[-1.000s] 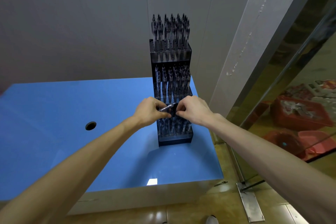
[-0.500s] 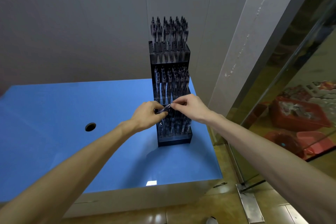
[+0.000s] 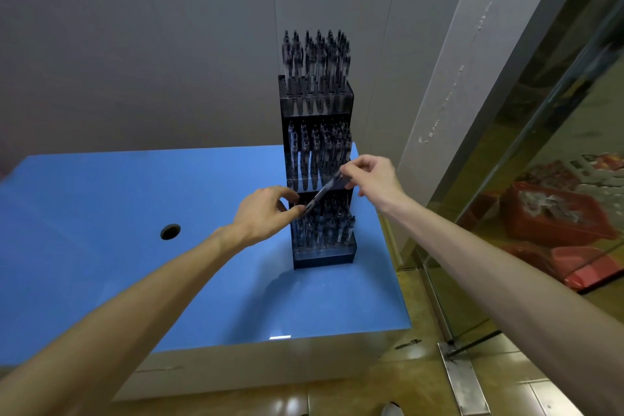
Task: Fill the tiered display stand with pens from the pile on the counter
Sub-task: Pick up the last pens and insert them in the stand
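item: one pen (image 3: 326, 192), slanted, pinched at its upper end by the right hand (image 3: 373, 179) and at its lower tip by the left hand (image 3: 266, 216), in front of the tiered display stand (image 3: 317, 176) on the blue counter (image 3: 135, 213). change: right hand has risen from the lower tier toward the middle tier, tilting the pen steeper. reading: likely being aligned for a remaining slot; no pile visible, tiers appear nearly full.

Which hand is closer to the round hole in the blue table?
Left. The left hand is just right of the hole, pinching the pen; the right hand is farther right, past the stand.
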Demonstrator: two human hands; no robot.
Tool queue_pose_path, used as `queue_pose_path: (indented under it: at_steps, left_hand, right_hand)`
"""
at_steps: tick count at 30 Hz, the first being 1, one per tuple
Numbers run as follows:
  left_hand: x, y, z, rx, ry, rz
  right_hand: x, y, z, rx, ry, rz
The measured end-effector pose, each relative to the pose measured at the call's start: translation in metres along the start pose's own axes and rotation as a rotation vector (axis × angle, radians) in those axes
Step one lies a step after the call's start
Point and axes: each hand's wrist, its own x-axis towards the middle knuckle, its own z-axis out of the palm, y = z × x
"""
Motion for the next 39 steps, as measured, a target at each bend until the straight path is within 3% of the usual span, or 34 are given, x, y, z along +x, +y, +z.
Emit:
queue_pose_path:
  at_steps: [7, 19, 28, 34, 39]
  left_hand:
    - [-0.004, -0.004, 0.011, 0.04, -0.017, -0.01]
    - [-0.004, -0.004, 0.017, 0.052, 0.011, -0.046]
    - [-0.009, -0.012, 0.025, -0.001, -0.042, -0.143]
    - [-0.007, -0.017, 0.037, -0.006, -0.212, -0.245]
    - [-0.007, -0.02, 0.04, -0.069, -0.239, -0.284]
  right_hand:
    - [-0.001, -0.001, -0.009, -0.104, 0.163, -0.129]
    - [-0.017, 0.014, 0.023, -0.648, -0.063, -0.305]
    - [-0.02, 0.024, 0.032, -0.805, -0.03, -0.361]
    - [-0.02, 0.037, 0.039, -0.925, -0.122, -0.369]
    - [-0.021, 0.043, 0.027, -0.806, -0.076, -0.37]
